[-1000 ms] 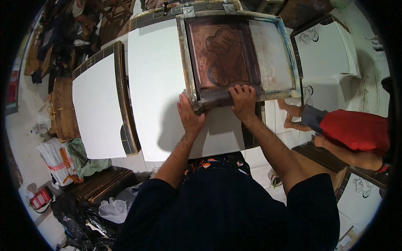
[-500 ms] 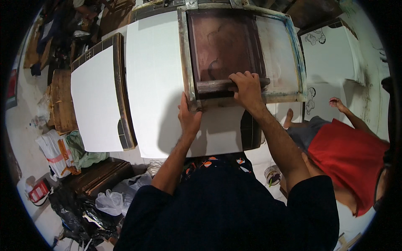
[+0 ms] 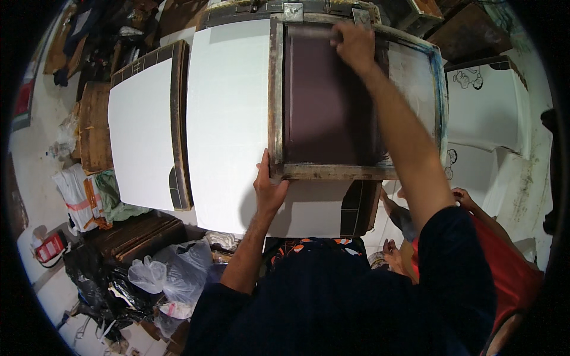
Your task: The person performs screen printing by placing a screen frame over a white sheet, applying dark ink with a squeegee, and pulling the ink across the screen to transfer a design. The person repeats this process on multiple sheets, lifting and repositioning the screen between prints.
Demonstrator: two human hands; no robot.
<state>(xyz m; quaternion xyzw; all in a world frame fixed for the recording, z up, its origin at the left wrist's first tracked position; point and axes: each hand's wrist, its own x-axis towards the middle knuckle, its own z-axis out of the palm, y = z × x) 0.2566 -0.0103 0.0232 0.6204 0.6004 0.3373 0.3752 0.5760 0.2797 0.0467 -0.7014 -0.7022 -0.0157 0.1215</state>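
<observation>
left hand [image 3: 271, 194] spread against frame [image 3: 338, 172]; right hand [image 3: 357, 50] curled round squeegee [image 3: 319, 33] (red box [image 3: 51, 247]: markings unreadable)

A worn wooden frame [image 3: 338, 172], stained blue along its right side, lies over the right part of a smoothly spread white sheet [image 3: 228, 118]. The frame's mesh [image 3: 326, 101] is dark purplish brown, paler at right. A bar [image 3: 312, 31], blurred and partly hidden, sits crosswise at the mesh's far end.

Frame [image 3: 338, 172] prob. on R of sheet [image 3: 228, 118]
</observation>
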